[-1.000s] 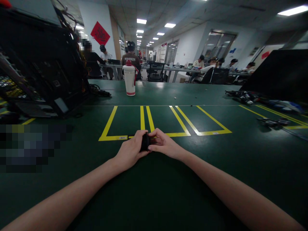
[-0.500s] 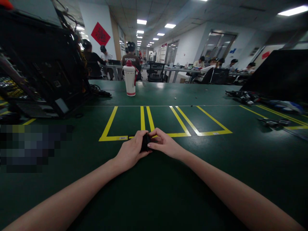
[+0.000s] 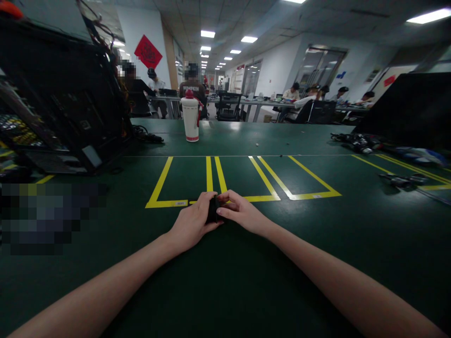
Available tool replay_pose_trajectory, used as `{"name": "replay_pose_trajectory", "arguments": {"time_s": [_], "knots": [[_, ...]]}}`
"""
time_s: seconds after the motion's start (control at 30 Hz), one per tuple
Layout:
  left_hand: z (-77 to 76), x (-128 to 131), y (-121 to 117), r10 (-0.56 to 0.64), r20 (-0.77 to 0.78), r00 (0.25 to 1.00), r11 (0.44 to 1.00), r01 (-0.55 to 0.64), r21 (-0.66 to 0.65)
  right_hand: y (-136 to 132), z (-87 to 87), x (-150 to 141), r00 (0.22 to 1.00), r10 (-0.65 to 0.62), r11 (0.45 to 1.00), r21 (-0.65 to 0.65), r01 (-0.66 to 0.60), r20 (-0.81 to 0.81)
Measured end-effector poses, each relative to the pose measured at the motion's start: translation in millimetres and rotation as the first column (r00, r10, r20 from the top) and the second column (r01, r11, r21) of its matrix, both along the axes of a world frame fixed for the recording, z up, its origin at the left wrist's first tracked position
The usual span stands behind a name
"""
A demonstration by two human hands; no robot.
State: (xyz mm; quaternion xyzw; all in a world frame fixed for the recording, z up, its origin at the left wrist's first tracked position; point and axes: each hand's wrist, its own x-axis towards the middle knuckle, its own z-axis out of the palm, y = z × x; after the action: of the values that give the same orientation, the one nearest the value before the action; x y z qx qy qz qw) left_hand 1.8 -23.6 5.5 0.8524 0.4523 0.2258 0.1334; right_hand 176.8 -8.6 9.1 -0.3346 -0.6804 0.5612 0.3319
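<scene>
A small black object (image 3: 212, 211) is held between both hands just above or on the green table (image 3: 225, 281); its kind cannot be made out. My left hand (image 3: 192, 219) is wrapped round its left side, thumb low and fingers over the top. From the right, my right hand (image 3: 243, 212) pinches its edge with thumb and fingertips. The fingers hide much of the object. Right behind the hands, yellow tape (image 3: 260, 198) marks out boxes on the table.
At the left stands an opened black computer case (image 3: 77, 103), with cables (image 3: 150, 136) beside it. A white bottle with a red lid (image 3: 191, 119) is farther back. On the right lie dark cables (image 3: 359, 142) and a black panel (image 3: 405, 105). Several people sit at far desks.
The hands keep their grip on the black object and have hardly moved. The whole view has shifted down very slightly.
</scene>
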Motion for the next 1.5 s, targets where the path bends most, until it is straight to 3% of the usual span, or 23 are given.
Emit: {"name": "replay_pose_trajectory", "arguments": {"time_s": [0.2,0.47,0.6,0.77,1.07,1.33,1.5], "knots": [[2.0,0.3,-0.8,0.005,-0.004,1.000,1.000,-0.005,-0.008,-3.6,5.9,3.1,0.993,0.101,0.994,-0.023,-0.103,-0.068],[2.8,-0.4,-1.3,-0.014,0.002,1.000,1.000,0.014,-0.008,-2.1,6.8,-0.2,0.999,-0.020,1.000,-0.012,0.020,0.027],[3.0,-0.4,-0.9,-0.023,0.008,1.000,1.000,0.023,-0.007,-1.1,8.4,1.2,0.999,0.010,1.000,-0.030,-0.008,0.041],[2.6,0.4,-1.0,0.009,-0.023,1.000,1.000,-0.009,0.003,-2.5,6.1,2.9,0.994,0.093,0.995,-0.020,-0.094,-0.056],[1.8,0.2,-0.8,-0.025,-0.004,1.000,0.999,0.025,0.032,-2.3,3.0,-1.9,0.999,-0.038,0.998,-0.041,0.037,-0.023],[3.9,-0.6,-2.6,-0.025,-0.018,1.000,0.999,0.025,0.022,-4.9,7.2,1.5,0.996,0.065,0.996,-0.062,-0.069,-0.059],[4.6,0.4,-2.8,-0.017,-0.009,1.000,0.999,0.017,0.043,-4.6,4.3,-0.6,0.999,-0.010,1.000,0.000,0.010,-0.042]]}}
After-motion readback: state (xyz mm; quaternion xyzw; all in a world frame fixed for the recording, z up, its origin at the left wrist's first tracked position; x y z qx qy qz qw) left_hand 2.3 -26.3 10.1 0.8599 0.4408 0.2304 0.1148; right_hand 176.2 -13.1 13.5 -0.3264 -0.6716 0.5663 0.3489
